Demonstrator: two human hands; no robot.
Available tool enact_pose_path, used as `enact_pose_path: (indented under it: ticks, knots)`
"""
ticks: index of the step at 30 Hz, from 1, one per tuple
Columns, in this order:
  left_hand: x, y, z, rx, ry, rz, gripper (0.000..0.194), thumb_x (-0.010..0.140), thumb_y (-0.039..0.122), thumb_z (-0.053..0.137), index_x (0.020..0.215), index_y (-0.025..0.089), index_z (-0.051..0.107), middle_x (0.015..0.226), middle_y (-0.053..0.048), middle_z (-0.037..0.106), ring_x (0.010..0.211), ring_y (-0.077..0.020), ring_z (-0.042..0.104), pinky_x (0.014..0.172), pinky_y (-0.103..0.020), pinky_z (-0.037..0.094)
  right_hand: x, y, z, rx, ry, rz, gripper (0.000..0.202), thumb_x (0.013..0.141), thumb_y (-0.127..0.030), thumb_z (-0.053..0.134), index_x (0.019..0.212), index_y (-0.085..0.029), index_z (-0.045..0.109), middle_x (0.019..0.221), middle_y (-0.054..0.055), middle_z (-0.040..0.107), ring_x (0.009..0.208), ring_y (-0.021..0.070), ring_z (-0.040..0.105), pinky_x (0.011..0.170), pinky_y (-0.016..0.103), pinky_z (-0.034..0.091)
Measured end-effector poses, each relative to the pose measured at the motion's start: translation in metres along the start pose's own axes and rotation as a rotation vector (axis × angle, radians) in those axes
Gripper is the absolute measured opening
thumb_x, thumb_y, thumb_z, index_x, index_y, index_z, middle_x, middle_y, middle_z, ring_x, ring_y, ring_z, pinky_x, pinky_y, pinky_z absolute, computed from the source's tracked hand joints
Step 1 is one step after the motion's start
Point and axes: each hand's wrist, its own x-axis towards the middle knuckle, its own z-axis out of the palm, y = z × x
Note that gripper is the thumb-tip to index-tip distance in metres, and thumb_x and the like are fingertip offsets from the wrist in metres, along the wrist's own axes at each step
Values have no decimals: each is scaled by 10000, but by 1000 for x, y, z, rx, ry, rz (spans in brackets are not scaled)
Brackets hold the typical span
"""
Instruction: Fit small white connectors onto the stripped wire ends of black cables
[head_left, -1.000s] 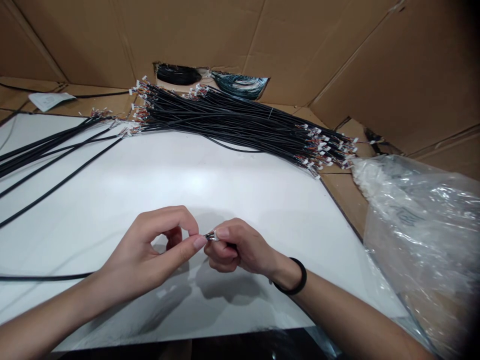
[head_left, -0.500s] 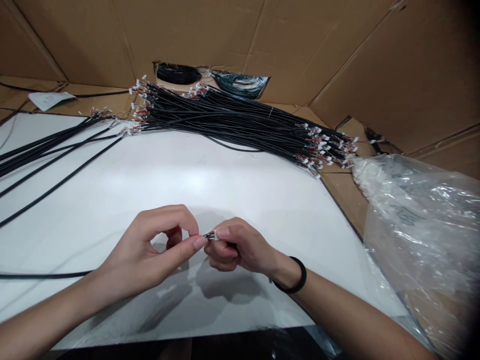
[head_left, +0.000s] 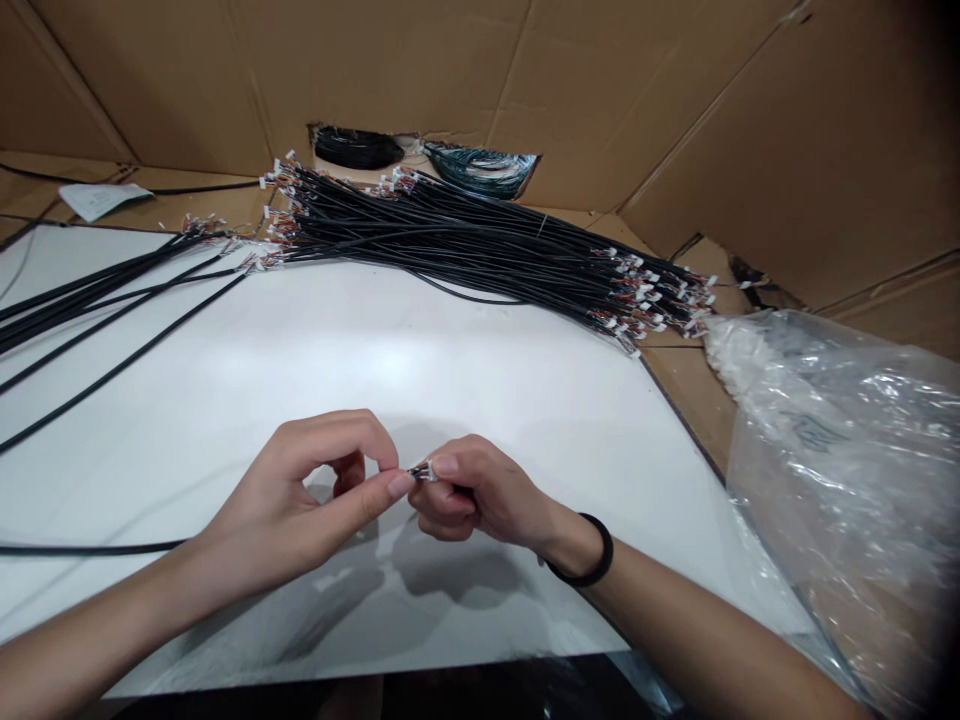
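Near the middle of the white work surface, my left hand [head_left: 315, 490] pinches thin wires [head_left: 417, 471] between thumb and forefinger. Facing it, my right hand [head_left: 476, 490] is closed on a small white connector [head_left: 431, 471] at the wires' end, thumb on top. A black band [head_left: 596, 550] circles my right wrist. One black cable [head_left: 90, 550] runs from the left edge and passes out of sight behind my left forearm; whether it joins these wires is hidden.
A large pile of black cables [head_left: 465, 235] with white connectors lies along the back. More cables [head_left: 112, 280] extend left. A clear plastic bag [head_left: 840, 450] sits at the right. Cardboard walls [head_left: 420, 60] rise behind, with coiled cable [head_left: 480, 170] in a cutout.
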Motion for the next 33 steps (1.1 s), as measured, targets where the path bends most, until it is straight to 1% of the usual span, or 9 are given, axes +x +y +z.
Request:
enact_pose_path:
  ticks: [6,12,15,19,21,23,27,33]
  knots:
    - [2,-1,0,46,-7,9,181,893,250,562,725,188,592,692,20,574,622,-94,490,572,-218,402,0,0,-1,-52,-24,-30,457,907,-340,509,515,-192,326,482,-90,237,396,41,195,391,222,127]
    - [0,-2,1,140,-11,79,170,898,205,544,732,175,565,675,18,557,593,-89,473,566,-217,403,-1,0,-2,-143,-18,-18,411,922,-316,466,549,-197,342,493,-89,242,419,55,212,413,234,163]
    - [-2,-3,2,223,4,152,143,901,166,530,758,170,547,682,12,550,592,-88,475,562,-216,400,-1,-1,-2,-155,6,-7,391,912,-293,453,550,-201,336,495,-90,239,422,57,201,415,236,154]
    - [-5,-7,3,348,46,289,64,879,114,560,854,171,544,731,10,568,595,-79,470,559,-206,392,0,-1,-2,-149,42,-1,376,890,-266,446,537,-201,333,486,-90,236,416,55,196,409,233,141]
    - [-5,-10,4,382,86,364,86,867,94,579,884,172,548,744,15,579,610,-76,475,568,-200,391,1,-1,-3,-149,53,3,373,884,-257,442,532,-200,330,485,-92,230,415,53,192,407,230,139]
    - [-4,-12,5,407,114,408,100,866,78,577,882,173,549,746,20,583,623,-72,477,577,-194,388,1,-1,-3,-150,61,9,370,883,-251,437,533,-198,329,493,-92,229,418,50,192,409,228,141]
    - [-3,-15,6,451,116,410,108,883,73,547,862,177,528,736,32,568,611,-67,458,568,-188,375,1,-1,-3,-161,88,17,367,879,-246,433,532,-195,327,497,-92,228,417,45,193,411,227,140]
    - [-4,-19,4,546,64,416,111,912,89,496,909,195,526,747,34,568,613,-84,473,552,-215,362,0,-3,1,-265,105,12,359,891,-220,392,539,-197,325,501,-85,238,435,53,199,420,233,157]
